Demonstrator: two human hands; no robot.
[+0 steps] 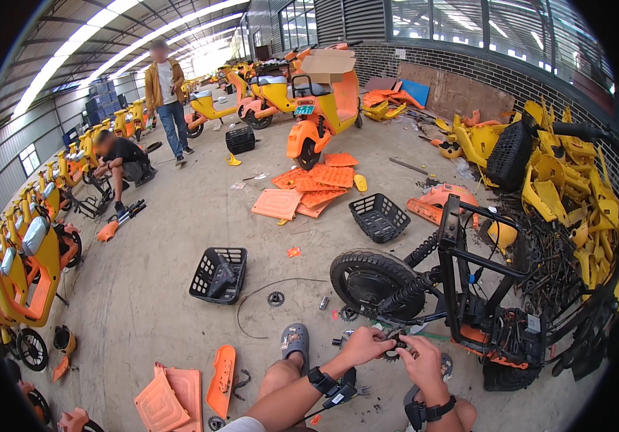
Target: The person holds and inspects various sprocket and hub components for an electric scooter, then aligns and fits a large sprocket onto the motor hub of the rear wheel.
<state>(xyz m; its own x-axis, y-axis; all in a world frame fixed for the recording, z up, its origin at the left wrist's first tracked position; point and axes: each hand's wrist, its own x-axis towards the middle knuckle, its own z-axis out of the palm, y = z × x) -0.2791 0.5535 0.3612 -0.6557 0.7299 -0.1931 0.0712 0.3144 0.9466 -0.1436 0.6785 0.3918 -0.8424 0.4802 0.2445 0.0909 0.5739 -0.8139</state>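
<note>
My left hand [365, 347] and my right hand [422, 358] meet in front of my knees, fingers closed on a small dark toothed sprocket [393, 352]. My fingers hide part of it. Just beyond my hands lies a stripped black scooter frame [453, 291] with its rear wheel [374, 286] and coil shock absorbers. Loose on the floor past my left hand are another sprocket [275, 299], a small metal cylinder [324, 303] and a curved cable [252, 291]. A dark-handled tool [341, 389] rests below my left wrist.
Black baskets [218, 275] [379, 217] and orange panels [169, 399] lie around me. Yellow panels [568, 187] are heaped at right. An orange-yellow scooter [324, 108] stands ahead. At far left, one person [120, 160] crouches and another [166, 93] stands.
</note>
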